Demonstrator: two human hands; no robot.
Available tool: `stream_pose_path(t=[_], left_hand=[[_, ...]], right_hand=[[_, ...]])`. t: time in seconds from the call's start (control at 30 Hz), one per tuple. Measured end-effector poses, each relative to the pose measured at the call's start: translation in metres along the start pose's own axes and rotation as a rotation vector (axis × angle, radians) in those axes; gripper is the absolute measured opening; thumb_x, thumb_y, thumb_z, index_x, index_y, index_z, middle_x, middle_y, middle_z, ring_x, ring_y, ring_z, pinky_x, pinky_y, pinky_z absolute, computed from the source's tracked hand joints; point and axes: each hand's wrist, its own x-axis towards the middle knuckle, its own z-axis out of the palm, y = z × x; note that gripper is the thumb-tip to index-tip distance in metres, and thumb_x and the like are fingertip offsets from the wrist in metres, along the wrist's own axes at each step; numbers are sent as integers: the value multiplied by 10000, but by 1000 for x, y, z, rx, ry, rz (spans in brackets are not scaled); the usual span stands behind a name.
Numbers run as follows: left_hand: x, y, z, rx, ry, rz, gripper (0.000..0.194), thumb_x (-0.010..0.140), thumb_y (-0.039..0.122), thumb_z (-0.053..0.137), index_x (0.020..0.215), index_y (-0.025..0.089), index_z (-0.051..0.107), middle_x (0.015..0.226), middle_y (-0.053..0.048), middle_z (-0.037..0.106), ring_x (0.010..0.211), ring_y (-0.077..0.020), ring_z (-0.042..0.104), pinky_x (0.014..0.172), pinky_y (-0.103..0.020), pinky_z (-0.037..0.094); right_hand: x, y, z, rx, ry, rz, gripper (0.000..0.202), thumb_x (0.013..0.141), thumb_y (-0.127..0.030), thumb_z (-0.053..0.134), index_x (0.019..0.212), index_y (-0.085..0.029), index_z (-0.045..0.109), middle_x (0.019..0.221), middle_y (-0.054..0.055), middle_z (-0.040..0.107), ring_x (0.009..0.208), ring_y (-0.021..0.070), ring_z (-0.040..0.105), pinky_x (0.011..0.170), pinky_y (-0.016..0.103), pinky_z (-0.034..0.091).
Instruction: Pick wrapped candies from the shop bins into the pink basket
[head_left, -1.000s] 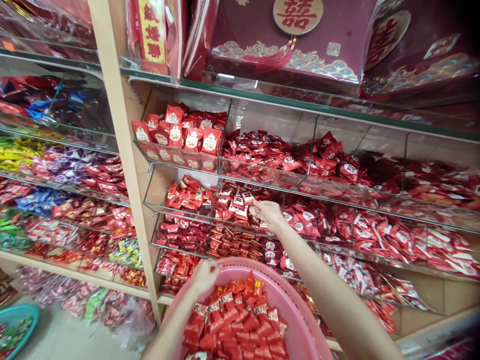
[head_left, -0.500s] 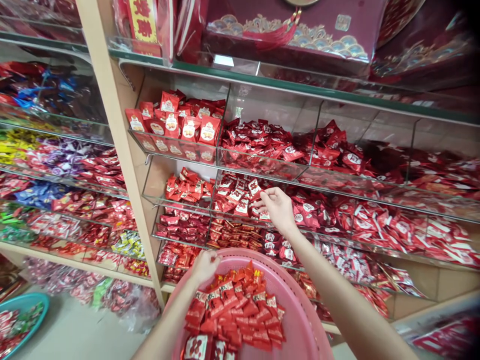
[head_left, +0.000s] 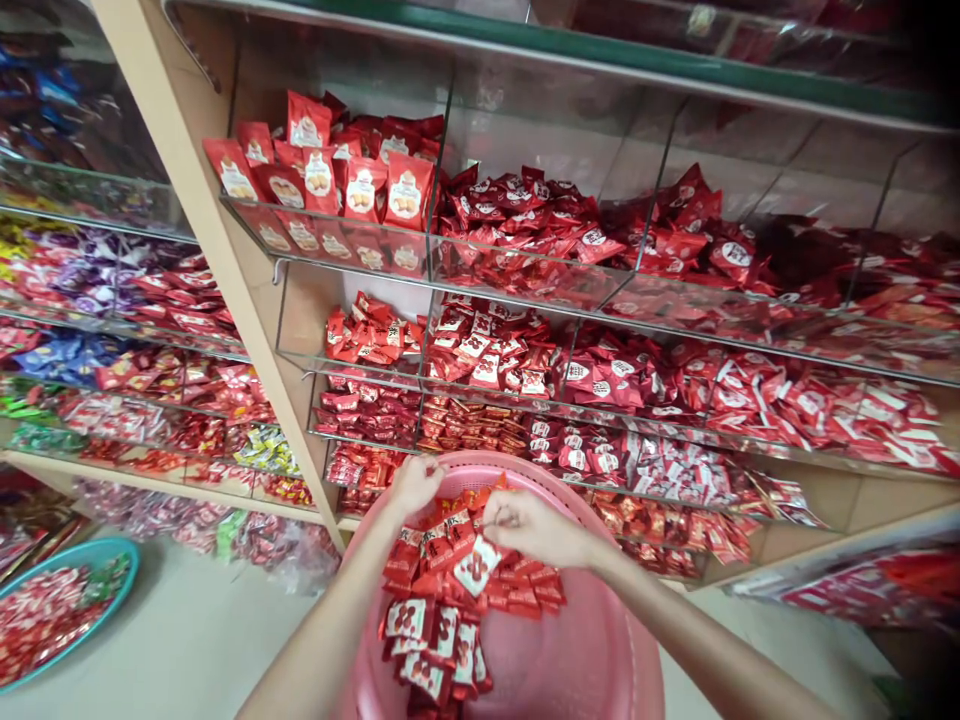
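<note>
Head view. The person's right hand is over the far half of a round pink plastic basket, its fingers pinched shut on a small red-and-white wrapped sweet. The packet hangs from the fingertips just left of and below the hand, its long axis tilted from upper right to lower left, and it touches the top of the heap of red wrapped sweets lying in the basket. The heap extends from the hand toward the near left, so the held packet is already directly over it.

The left hand is closed on the basket's far rim, just left of the right hand and slightly farther away; the right hand is the nearer one to the heap.

Beyond the basket stand clear acrylic shelf bins filled with red packets; the bin of matching red-and-white sweets lies straight beyond and above the hands. At far left on the floor is a teal basket of sweets.
</note>
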Motion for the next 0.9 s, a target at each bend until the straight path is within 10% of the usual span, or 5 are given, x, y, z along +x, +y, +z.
stream_pose_path(t=[0.33,0.9], left_hand=[[0,-3,1,25,23,32,309,796,363,473,564,167,532,590,23,501,582,-95,424,569,-206,279],[-1,-3,1,17,13,32,313,798,355,469,570,153,540,578,20,502,568,-91,431,565,-204,279]], right_hand=[[6,81,41,-121,-335,353,48,697,-106,565,710,-141,535,489,-91,454,392,31,369,386,131,269],[-13,69,74,-458,-49,379,186,762,-230,492,931,-171,539,886,73,600,701,193,623,596,286,474]])
